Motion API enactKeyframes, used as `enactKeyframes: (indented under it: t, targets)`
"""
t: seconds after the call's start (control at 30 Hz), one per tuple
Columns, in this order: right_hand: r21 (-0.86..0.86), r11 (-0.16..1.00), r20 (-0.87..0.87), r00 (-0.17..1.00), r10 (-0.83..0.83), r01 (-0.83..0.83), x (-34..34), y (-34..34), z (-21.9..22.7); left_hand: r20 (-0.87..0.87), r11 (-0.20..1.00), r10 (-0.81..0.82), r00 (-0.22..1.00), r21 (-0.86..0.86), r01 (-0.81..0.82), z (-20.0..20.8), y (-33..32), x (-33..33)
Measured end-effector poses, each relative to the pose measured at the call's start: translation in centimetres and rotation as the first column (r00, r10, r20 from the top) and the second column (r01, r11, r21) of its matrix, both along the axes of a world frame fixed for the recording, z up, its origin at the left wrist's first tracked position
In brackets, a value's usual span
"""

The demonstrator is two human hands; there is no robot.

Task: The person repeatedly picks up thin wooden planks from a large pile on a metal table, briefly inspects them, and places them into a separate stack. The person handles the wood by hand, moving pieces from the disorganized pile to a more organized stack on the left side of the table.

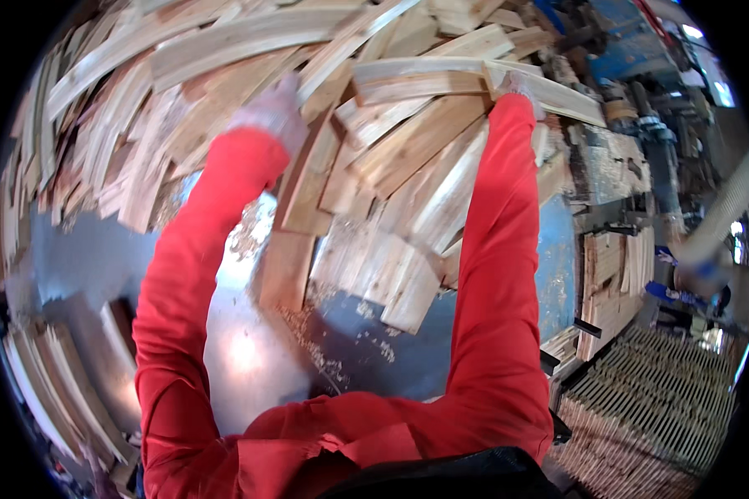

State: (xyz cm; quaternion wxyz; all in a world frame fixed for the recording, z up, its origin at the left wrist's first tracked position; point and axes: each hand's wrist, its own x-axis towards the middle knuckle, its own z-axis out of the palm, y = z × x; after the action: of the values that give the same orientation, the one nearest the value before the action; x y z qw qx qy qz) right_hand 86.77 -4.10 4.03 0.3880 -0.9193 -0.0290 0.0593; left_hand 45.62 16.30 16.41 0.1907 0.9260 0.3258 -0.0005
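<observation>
Both my arms, in red sleeves, reach forward over a heap of loose wooden boards. My left hand (279, 112), in a pale glove, is at the left middle of the heap, beside a narrow pale board (341, 54) and a darker reddish board (308, 162). Motion smears its fingers, so its grip is unclear. Farther right, my gloved right hand (520, 86) is closed at the right end of a short wooden board (420, 86) lying crosswise on the heap. Several planks (424, 145) lie at angles between my arms.
Under the boards is a blue-grey metal table (366, 337) with scattered shavings. A neat stack of thin slats (649, 407) stands at lower right, more boards (66, 391) at lower left. Machinery with a pale ribbed hose (724, 208) is on the right.
</observation>
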Motion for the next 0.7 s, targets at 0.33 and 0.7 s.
enactKeyframes:
  t: [0.33,0.7]
  targets:
    - [0.925,0.333,-0.212,0.976,0.049,0.184,-24.1,-5.2,0.7,-0.236,0.927,-0.177,0.956,0.286,0.242,-4.7,-4.2,14.4]
    - [0.764,0.634,0.144,0.989,0.015,-0.121,-36.0,-10.2,3.0,-0.158,0.734,-0.131,0.979,-0.679,-0.011,-2.1,1.0,0.4]
